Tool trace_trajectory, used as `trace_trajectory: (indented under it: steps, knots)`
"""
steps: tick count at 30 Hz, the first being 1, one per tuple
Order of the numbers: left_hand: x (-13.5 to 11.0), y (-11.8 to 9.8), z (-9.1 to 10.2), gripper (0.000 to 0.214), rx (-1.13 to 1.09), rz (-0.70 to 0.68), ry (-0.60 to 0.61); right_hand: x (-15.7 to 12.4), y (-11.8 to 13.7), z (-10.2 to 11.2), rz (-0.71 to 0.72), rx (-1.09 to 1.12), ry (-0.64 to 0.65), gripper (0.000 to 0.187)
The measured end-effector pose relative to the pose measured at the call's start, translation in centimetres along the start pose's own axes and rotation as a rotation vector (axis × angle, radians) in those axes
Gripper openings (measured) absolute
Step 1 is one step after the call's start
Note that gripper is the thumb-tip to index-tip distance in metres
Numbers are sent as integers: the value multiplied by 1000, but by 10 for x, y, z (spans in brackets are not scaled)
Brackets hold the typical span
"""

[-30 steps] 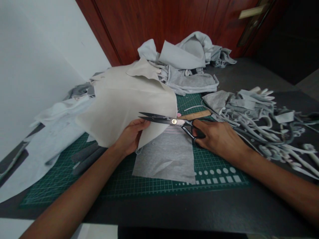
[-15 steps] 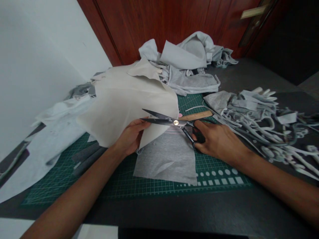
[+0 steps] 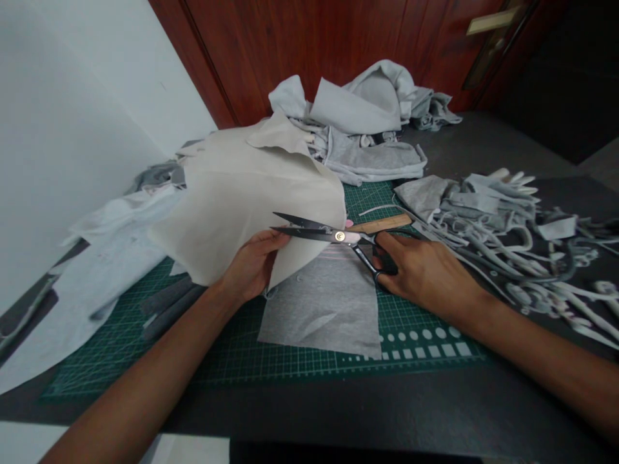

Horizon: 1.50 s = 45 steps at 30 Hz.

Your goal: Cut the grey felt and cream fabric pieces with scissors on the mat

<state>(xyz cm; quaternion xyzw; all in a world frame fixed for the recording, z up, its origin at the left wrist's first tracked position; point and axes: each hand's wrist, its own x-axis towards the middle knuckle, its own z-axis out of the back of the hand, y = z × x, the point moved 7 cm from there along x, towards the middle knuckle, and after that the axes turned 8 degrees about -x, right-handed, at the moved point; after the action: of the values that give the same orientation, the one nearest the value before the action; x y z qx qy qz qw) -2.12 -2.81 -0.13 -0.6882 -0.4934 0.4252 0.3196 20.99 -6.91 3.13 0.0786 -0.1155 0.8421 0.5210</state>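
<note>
Dark desk (image 3: 309, 412), green mat (image 3: 232, 361) on top. Left hand (image 3: 254, 264) pinches cream sheet (image 3: 232, 200), which spreads above mat; right hand (image 3: 416, 267) grips scissors (image 3: 340, 236) (blades parted, tips by left thumb).

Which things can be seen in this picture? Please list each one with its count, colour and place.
scissors: one, black, centre, blades parted
cream sheet: one, cream, left of centre
grey cloth: one, grey, on the cutting mat
cutting mat: one, green, on the table
wooden strip: one, tan, behind the scissors
pink thing: one, pink, near the wooden strip
dark cloth: count unclear, dark grey, mat's left
white cloth: count unclear, white, far left
cloth pile: count unclear, grey, back
scrap heap: count unclear, grey and white, right
table: one, dark, beneath
door: one, red-brown, back
wall: one, white, left
left hand: one, gripping the cream sheet
right hand: one, gripping the scissors
</note>
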Motion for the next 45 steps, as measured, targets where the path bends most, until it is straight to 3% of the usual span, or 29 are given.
trace_trajectory:
  steps: [8,17,27,32,38,45]
  knots:
    - [0,1,-3,5,15,4,20,-1,-5,-3,-10,37,25,14]
    - [-1,1,-1,8,22,-3,8,-2,6,-3,1,9,21,15]
    - [-5,-3,-12,20,-23,-2,-22,-2,6,-5,0,24,-37,17]
    - [-5,-1,-5,21,-16,-13,-66,-1,6,-5,15,58,-68,24]
    - [-6,0,-15,17,-42,8,134,0,6,-7,13,79,-35,20]
    - [-2,8,-11,18,-29,22,170,0,7,-9,1,66,-39,21]
